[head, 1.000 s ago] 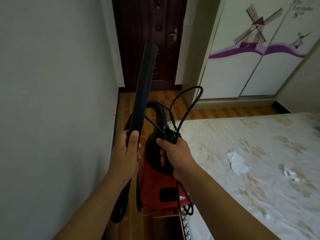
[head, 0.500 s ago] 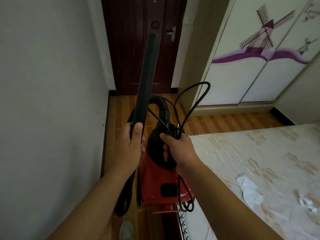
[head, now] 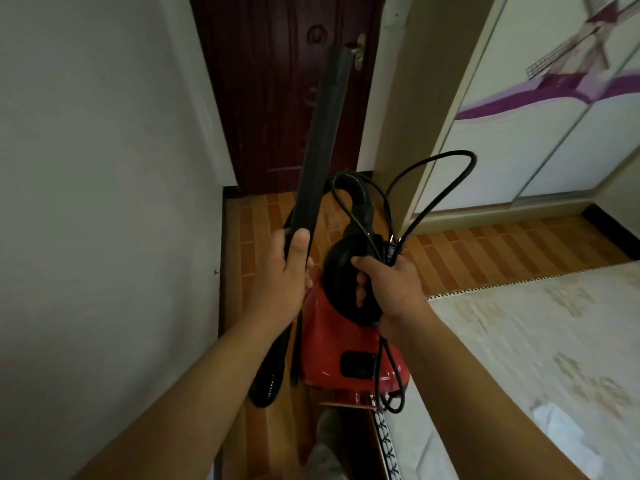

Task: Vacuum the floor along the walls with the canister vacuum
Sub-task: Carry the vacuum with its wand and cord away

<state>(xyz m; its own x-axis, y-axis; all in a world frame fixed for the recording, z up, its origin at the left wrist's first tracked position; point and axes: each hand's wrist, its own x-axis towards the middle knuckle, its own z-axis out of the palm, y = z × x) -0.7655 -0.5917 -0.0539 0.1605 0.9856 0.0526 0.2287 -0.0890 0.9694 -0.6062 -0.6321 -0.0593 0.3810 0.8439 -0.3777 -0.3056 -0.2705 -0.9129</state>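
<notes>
A red canister vacuum (head: 341, 344) with a black handle hangs in the air in front of me, above the floor. My right hand (head: 388, 282) is closed around that handle together with loops of the black power cord (head: 440, 188). My left hand (head: 287, 271) grips the long black wand (head: 322, 133), which points up and away toward the door. The ribbed black hose (head: 268, 379) loops down below my left wrist and arches over the vacuum's top.
A white wall (head: 104, 202) runs close on the left, with a narrow strip of orange tiled floor (head: 485, 251) beside it. A dark red door (head: 287, 91) closes the far end. A bed with a pale patterned cover (head: 536, 358) fills the right; a wardrobe (head: 554, 133) stands beyond.
I have walked forward along the wall, so the door and wardrobe are closer. Both hands keep the same hold on wand and handle.
</notes>
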